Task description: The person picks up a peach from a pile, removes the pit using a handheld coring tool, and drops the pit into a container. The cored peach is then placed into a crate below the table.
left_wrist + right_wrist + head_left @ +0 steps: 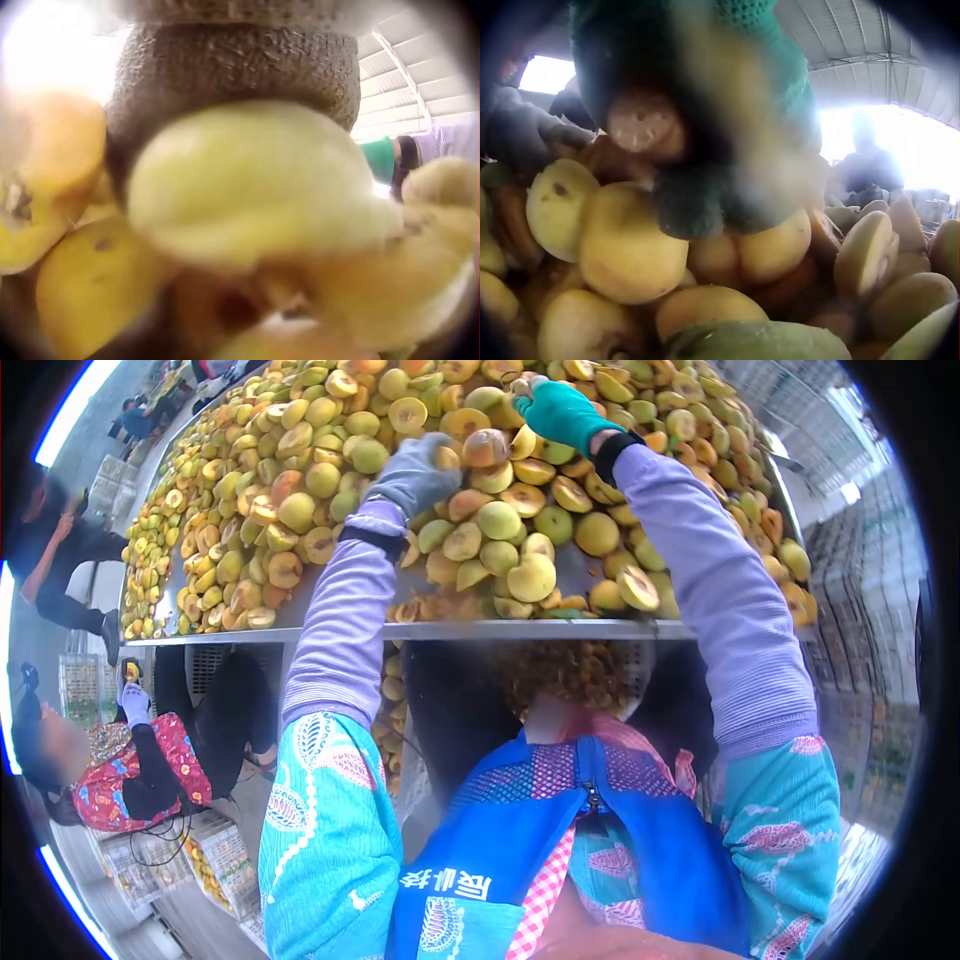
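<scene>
Halved yellow-green peaches [322,479] lie heaped over a metal table [560,628], many with their cut faces and stone hollows showing. My left hand [418,472], in a grey glove, grips a peach half [447,458] at its fingertips over the middle of the heap. Close under the grey glove in the left wrist view is a blurred pale-yellow peach [247,180]. Farther up and to the right, my right hand [565,415] wears a green glove with bare fingertips. Its fingers are curled down at the peaches [634,244]; I cannot tell whether they hold one.
The table's raised front edge [480,630] runs below both forearms. Under it stands a container of peach scraps [570,675]. A person in a red patterned apron [140,770] sits at the left, near crates [220,860]. Stacked crates [860,600] line the right side.
</scene>
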`<state>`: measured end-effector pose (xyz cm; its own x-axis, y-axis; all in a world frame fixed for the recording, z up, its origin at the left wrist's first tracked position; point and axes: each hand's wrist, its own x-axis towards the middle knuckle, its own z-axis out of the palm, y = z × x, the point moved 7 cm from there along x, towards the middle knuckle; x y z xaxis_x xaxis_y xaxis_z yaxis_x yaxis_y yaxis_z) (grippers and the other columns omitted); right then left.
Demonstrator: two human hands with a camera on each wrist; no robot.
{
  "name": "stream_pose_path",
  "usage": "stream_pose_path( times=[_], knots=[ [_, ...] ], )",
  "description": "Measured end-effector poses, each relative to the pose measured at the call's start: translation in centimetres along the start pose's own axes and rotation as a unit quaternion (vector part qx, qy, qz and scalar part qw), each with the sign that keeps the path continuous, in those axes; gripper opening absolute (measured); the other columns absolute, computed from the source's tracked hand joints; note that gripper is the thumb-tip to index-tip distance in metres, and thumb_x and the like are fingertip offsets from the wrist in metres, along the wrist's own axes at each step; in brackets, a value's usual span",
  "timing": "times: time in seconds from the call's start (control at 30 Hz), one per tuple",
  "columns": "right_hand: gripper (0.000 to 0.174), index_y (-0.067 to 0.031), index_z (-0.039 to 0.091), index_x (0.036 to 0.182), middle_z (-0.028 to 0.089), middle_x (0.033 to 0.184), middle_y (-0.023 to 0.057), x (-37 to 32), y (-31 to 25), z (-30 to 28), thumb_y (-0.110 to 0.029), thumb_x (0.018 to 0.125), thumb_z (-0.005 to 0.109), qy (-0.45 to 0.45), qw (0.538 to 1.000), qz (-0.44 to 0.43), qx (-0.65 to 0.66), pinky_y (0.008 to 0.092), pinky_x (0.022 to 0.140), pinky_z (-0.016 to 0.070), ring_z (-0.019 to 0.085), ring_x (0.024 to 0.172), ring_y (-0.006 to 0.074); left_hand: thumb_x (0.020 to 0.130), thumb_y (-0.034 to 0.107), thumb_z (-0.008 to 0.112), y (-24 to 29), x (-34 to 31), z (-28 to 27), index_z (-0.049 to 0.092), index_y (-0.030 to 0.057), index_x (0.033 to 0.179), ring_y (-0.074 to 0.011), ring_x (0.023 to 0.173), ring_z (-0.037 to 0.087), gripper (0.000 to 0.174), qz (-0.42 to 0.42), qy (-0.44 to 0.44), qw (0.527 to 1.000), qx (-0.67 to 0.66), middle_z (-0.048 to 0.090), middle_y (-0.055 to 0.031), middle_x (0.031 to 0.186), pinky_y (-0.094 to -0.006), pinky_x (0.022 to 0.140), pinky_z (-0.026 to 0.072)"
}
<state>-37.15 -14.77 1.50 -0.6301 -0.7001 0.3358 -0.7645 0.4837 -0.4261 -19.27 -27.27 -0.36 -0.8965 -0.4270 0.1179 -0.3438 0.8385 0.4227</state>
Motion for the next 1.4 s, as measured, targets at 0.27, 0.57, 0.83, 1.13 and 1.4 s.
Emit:
stream_pose_path(
  times=[0.27, 0.57, 0.83, 1.13, 1.4],
  knots=[
    [0.045, -0.0055, 0.056, 0.082, 0.051, 0.059, 0.0002, -21.4, -6.0, -3.4, -0.049, 0.091, 0.056, -0.097, 0.833, 0.156, 0.522, 0.0238, 0.038, 0.0367, 0.045, 0.043, 0.0083, 0.07, 0.018, 0.08, 10.8, -12.1, -1.3, 0.044, 0.0007, 0.134, -0.0182, 0.111, 0.051, 0.076, 0.155, 0.051, 0.945, -0.283, 0.051, -0.0129, 0.128, -0.0311, 0.095, 0.043],
    [0.038, -0.0048, 0.056, 0.093, 0.056, 0.067, 0.0019, -31.4, -5.1, -4.2, -0.043, 0.093, 0.054, -0.097, 0.721, 0.212, 0.652, 0.026, 0.045, 0.0407, 0.053, 0.051, 0.0129, 0.094, 0.007, 0.051, 15.6, -21.1, 3.2, 0.047, -0.0005, 0.129, -0.0197, 0.104, 0.06, 0.037, 0.01, -0.075, 0.678, -0.731, 0.058, -0.0128, 0.117, -0.0351, 0.087, 0.0531],
    [0.032, -0.0029, 0.051, 0.097, 0.061, 0.07, 0.0196, -34.6, -7.5, -6.8, -0.034, 0.092, 0.058, 0.075, 0.966, 0.027, 0.248, 0.0438, 0.053, 0.0468, 0.061, 0.062, 0.0379, 0.095, 0.015, 0.051, 13.3, -21.4, 6.0, 0.053, 0.0001, 0.122, -0.0227, 0.101, 0.061, 0.031, -0.033, 0.036, 0.667, -0.743, 0.059, -0.0142, 0.114, -0.0343, 0.088, 0.0517],
    [0.035, -0.0007, 0.051, 0.091, 0.058, 0.063, 0.0206, -34.5, -7.9, -5.4, -0.036, 0.094, 0.055, 0.041, 0.978, 0.028, 0.204, 0.0463, 0.05, 0.045, 0.059, 0.058, 0.0385, 0.099, 0.025, 0.043, 12.9, -21.6, 8.1, 0.05, -0.0035, 0.121, -0.0205, 0.1, 0.06, 0.037, -0.079, -0.024, 0.567, -0.819, 0.057, -0.014, 0.114, -0.0329, 0.087, 0.0522],
    [0.037, 0.0016, 0.052, 0.09, 0.059, 0.068, 0.0231, -35.0, -9.1, -4.3, -0.035, 0.095, 0.052, 0.017, 0.976, 0.077, 0.201, 0.0481, 0.054, 0.0449, 0.059, 0.063, 0.0414, 0.098, 0.025, 0.048, 13.7, -22.9, 4.2, 0.059, -0.0023, 0.11, -0.0154, 0.091, 0.059, 0.031, 0.069, 0.155, 0.776, -0.607, 0.061, -0.0103, 0.106, -0.0276, 0.079, 0.0507]
  ],
)
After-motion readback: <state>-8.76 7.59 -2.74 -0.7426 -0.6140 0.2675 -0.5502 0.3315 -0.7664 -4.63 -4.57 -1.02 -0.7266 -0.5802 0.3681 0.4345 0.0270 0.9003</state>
